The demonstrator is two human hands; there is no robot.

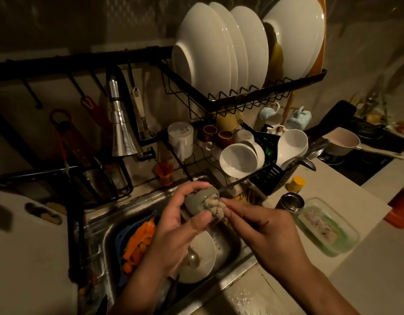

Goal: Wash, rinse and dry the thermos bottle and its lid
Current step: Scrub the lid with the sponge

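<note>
Above the sink (pixel 232 253), the left hand (pixel 173 226) is gripping the grey lid (pixel 196 201) with curled fingers while the right hand (pixel 264 230) fingers are pinching a scrubber (pixel 213 206) against it; the thermos bottle (pixel 292 202) is standing on the tabletop (pixel 355 258) right of the sink.

Lid (pixel 196 200) in my left hand (pixel 173 226): matt grey-green, looks plastic. Scrubber (pixel 214 206) in my right hand (pixel 262 228): rough, knobbly fabric. Thermos bottle (pixel 291 204): brushed steel w/ shiny rim. Sink (pixel 132 205): wet stainless, glossy. Plates (pixel 221 46): glossy white ceramic. Rack (pixel 241 96): black wire, matt. Bench (pixel 328 178): smooth, pale.
</note>
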